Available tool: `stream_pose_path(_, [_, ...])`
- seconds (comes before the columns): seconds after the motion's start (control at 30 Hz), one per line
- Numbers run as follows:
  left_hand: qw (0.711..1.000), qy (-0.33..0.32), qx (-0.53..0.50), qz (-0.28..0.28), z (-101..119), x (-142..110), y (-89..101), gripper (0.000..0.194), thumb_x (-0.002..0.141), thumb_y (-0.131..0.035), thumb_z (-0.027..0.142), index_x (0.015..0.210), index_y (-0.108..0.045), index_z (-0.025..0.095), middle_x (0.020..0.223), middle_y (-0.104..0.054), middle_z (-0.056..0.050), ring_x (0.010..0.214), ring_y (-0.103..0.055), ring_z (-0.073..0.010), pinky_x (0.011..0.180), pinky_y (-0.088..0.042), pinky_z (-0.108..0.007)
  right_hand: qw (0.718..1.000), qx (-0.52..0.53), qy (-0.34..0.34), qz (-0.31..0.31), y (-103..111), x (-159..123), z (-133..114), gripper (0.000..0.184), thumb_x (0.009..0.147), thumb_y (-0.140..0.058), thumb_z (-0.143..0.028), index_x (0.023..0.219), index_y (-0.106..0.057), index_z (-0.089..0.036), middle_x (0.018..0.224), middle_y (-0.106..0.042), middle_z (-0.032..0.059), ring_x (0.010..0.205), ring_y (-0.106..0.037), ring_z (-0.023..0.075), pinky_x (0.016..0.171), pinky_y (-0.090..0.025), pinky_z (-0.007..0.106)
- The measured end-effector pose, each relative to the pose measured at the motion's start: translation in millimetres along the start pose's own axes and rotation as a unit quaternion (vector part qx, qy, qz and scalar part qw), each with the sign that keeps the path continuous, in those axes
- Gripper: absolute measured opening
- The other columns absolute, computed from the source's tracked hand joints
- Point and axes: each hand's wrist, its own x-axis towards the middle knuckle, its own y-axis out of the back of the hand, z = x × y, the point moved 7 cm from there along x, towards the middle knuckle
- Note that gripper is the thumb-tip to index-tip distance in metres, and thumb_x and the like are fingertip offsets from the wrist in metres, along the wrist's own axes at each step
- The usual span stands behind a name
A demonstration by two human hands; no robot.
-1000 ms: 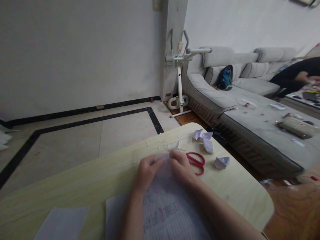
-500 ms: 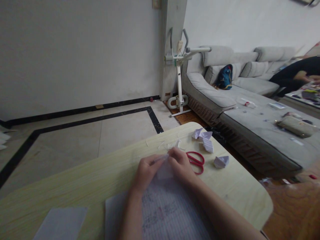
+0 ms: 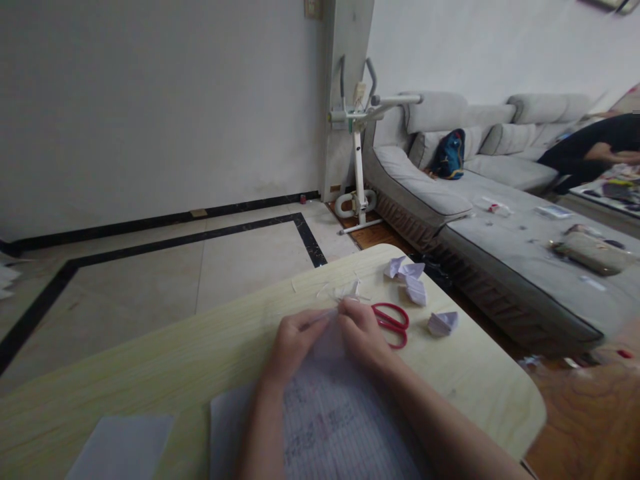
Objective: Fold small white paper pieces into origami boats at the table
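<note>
Both of my hands pinch a small white sheet of paper (image 3: 330, 341) above a lined, written-on notebook (image 3: 340, 420). My left hand (image 3: 297, 337) has its fingers closed on the sheet's left upper edge. On the right edge, my right hand (image 3: 361, 327) is closed too, its fingertips close to the left ones. A pair of scissors with red handles (image 3: 393, 325) lies just right of my right hand, its blades hidden behind that hand. Thin paper scraps (image 3: 350, 289) are scattered beyond my fingers. Several folded paper pieces (image 3: 413, 277) rest at the table's far right.
The pale wooden table (image 3: 200, 363) also carries a loose white sheet (image 3: 123, 447) at the near left. Past its right edge stands a grey sofa (image 3: 520, 267) with a blue backpack (image 3: 450, 155). An exercise machine (image 3: 358, 147) stands behind. A person (image 3: 600, 147) bends over at far right.
My right hand has shifted slightly, its fingers now lower and more curled on the paper. My left hand stays almost where it was. The person's hands at far right have moved a little.
</note>
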Motion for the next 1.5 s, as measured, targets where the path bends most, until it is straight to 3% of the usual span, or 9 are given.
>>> stream_pose_path(0.3, [1.000, -0.005, 0.010, 0.000, 1.2, 0.9, 0.5, 0.029, 0.083, -0.060, 0.029, 0.107, -0.070, 0.018, 0.107, -0.071, -0.007, 0.102, -0.063, -0.0233, 0.091, -0.045, -0.031, 0.999, -0.004, 0.027, 0.025, 1.3, 0.0, -3.3, 0.008, 0.071, -0.045, -0.011, 0.068, -0.048, -0.018, 0.064, -0.047, -0.0028, 0.063, -0.045, 0.0126, 0.057, -0.033, 0.023])
stream_pose_path(0.8, [0.999, 0.000, 0.030, -0.023, -2.4, 0.9, -0.5, 0.028, 0.082, -0.060, 0.031, 0.104, -0.072, 0.018, 0.095, -0.073, -0.005, 0.089, -0.064, -0.0213, 0.077, -0.047, -0.027, 1.000, 0.007, -0.004, 0.002, 2.3, -0.6, 1.3, 0.014, 0.072, -0.043, -0.012, 0.059, -0.043, -0.018, 0.058, -0.042, -0.0040, 0.060, -0.043, 0.0112, 0.056, -0.032, 0.021])
stream_pose_path(1.07, [0.999, 0.004, 0.027, -0.030, -0.1, 0.0, -2.3, 0.028, 0.082, -0.060, 0.031, 0.103, -0.072, 0.018, 0.090, -0.073, -0.005, 0.088, -0.064, -0.0217, 0.075, -0.047, -0.027, 1.000, 0.022, -0.019, -0.004, 2.0, -0.2, 2.9, 0.022, 0.080, -0.044, -0.018, 0.058, -0.042, -0.018, 0.058, -0.042, -0.0038, 0.059, -0.042, 0.0110, 0.054, -0.032, 0.021])
stream_pose_path(1.3, [0.999, 0.029, 0.023, 0.025, -9.0, 1.0, 5.5, 0.034, 0.080, -0.061, 0.036, 0.104, -0.071, 0.015, 0.092, -0.073, -0.008, 0.085, -0.065, -0.0237, 0.070, -0.049, -0.029, 1.000, -0.006, 0.000, 0.027, 0.3, 0.7, 1.6, 0.015, 0.082, -0.050, -0.022, 0.068, -0.052, -0.017, 0.063, -0.050, -0.0021, 0.062, -0.047, 0.0127, 0.055, -0.035, 0.022])
stream_pose_path(1.5, [0.997, 0.026, 0.011, 0.074, -10.1, 2.8, 11.7, 0.026, 0.077, -0.063, 0.035, 0.091, -0.073, 0.015, 0.090, -0.073, -0.007, 0.085, -0.065, -0.0226, 0.074, -0.049, -0.029, 1.000, -0.008, 0.008, 0.008, -3.2, 0.6, -0.4, 0.020, 0.086, -0.046, -0.023, 0.066, -0.049, -0.018, 0.062, -0.048, -0.0026, 0.061, -0.046, 0.0116, 0.054, -0.034, 0.021])
